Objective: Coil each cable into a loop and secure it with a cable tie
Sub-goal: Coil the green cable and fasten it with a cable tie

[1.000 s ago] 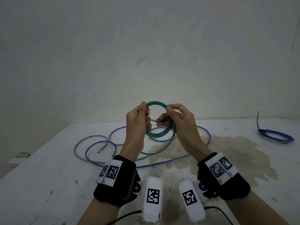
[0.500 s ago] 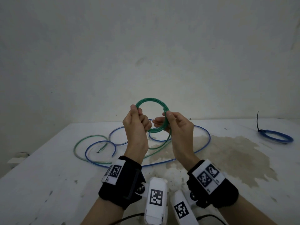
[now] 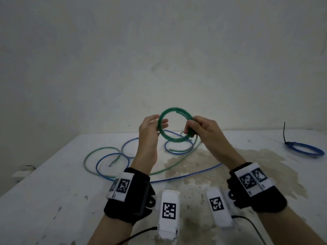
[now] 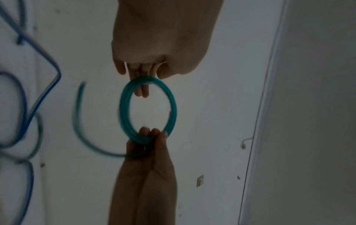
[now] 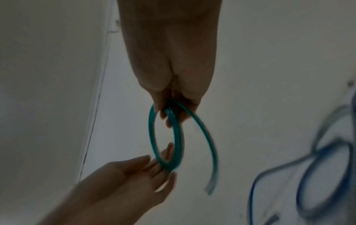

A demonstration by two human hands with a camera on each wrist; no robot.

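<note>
Here, green coil (image 3: pixel 174 125) held up above the worktop (image 3: pixel 53 200), several turns stacked into one round loop. Right hand (image 3: pixel 203 131) grips the loop's right side — fingers (image 5: pixel 163 112) curled round the bundled strands, thumb over the top. Left hand (image 3: pixel 148 131) at the loop's left side with fingers (image 4: pixel 141 89) nearly straight and relaxed, tips resting against the strands; no pinch to be seen from the wrist views. A loose green tail (image 5: pixel 204 137) leaves the coil at the right hand and curves down, its cut end hanging free; more green cable (image 3: pixel 99 151) lies slack on the worktop to the left.

Under and behind the coil, a blue cable (image 3: pixel 185 175) sprawls in open loops across the worktop, crossing the green slack in places. Far right, well apart — a blue coil (image 3: pixel 306 151) lying flat, bound with a black tie (image 3: pixel 284 133) whose tail sticks upward. Brownish stain (image 3: pixel 265 160) spreads over the worktop's middle and right. Both wrists carry black bands (image 3: pixel 127 206) with printed markers.
</note>
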